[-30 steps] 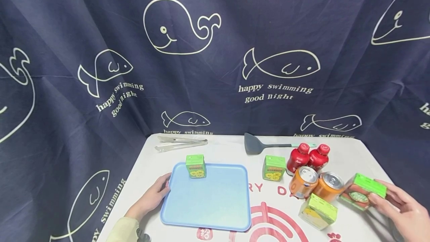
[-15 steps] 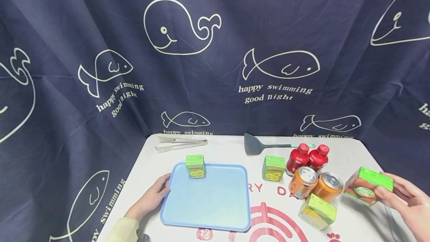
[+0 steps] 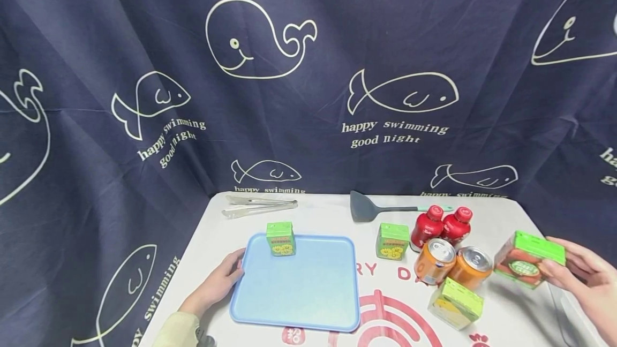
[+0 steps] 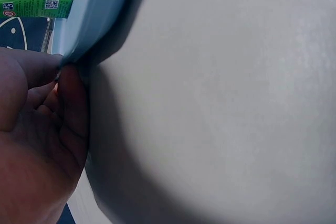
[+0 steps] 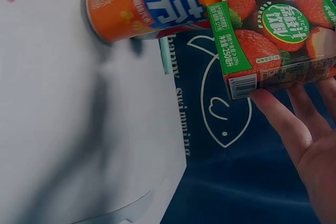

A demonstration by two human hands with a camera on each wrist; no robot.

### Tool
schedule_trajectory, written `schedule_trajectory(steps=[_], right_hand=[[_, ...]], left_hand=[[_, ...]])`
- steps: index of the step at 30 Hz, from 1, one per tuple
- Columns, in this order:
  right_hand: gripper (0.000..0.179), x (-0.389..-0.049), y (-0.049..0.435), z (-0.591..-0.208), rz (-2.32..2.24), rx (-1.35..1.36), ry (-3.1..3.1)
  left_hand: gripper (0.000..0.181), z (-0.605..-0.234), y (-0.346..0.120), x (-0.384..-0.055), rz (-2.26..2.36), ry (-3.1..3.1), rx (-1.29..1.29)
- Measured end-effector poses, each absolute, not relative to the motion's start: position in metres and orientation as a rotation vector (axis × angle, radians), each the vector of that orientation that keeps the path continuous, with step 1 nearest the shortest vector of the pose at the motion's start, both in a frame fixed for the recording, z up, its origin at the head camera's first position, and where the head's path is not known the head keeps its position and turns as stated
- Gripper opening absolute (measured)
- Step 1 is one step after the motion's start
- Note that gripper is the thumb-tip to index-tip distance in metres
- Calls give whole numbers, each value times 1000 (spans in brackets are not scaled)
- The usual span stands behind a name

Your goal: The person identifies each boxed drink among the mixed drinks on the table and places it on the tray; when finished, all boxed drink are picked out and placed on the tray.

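My left hand (image 3: 218, 281) pinches the left rim of a light blue tray (image 3: 315, 288); in the left wrist view the fingers (image 4: 72, 95) meet right at its edge. A small green drink carton with yellow flowers (image 3: 281, 239) stands at the tray's back left. At the right side of the table, my right hand (image 3: 585, 274) holds a litchi juice carton (image 3: 523, 261) with a green top, thumb on the near side and fingers behind. The right wrist view shows this carton (image 5: 273, 35) raised over the table, overlapping an orange soda can (image 5: 152, 3).
Right of the tray stand another green flower carton (image 3: 392, 241), two red bottles (image 3: 428, 228), orange cans (image 3: 435, 264) and a yellow-green carton (image 3: 455, 304). Metal tongs (image 3: 260, 205) and a dark spatula (image 3: 365, 208) lie along the back edge. A dark curtain (image 3: 318, 122) hangs behind.
My right hand has lifted the litchi juice carton and moved it slightly right and back, away from the cans. My left hand and the tray have stayed where they were.
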State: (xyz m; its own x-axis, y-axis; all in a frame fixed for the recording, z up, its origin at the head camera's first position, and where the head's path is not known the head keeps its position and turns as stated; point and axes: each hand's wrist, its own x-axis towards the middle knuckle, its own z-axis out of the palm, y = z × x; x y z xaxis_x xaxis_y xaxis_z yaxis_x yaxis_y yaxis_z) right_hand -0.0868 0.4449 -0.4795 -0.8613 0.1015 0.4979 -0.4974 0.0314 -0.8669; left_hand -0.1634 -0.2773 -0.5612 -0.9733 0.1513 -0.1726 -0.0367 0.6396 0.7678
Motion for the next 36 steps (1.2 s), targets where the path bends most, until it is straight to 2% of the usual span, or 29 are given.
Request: schedule_trajectory(steps=[24, 36], right_hand=[[51, -95, 421, -448, 1846, 387, -1907], [51, -100, 398, -443, 1595, 179, -2185]], left_hand=[[55, -558, -275, -163, 1232, 2652, 90], [55, -559, -275, -162, 1237, 2650, 101]])
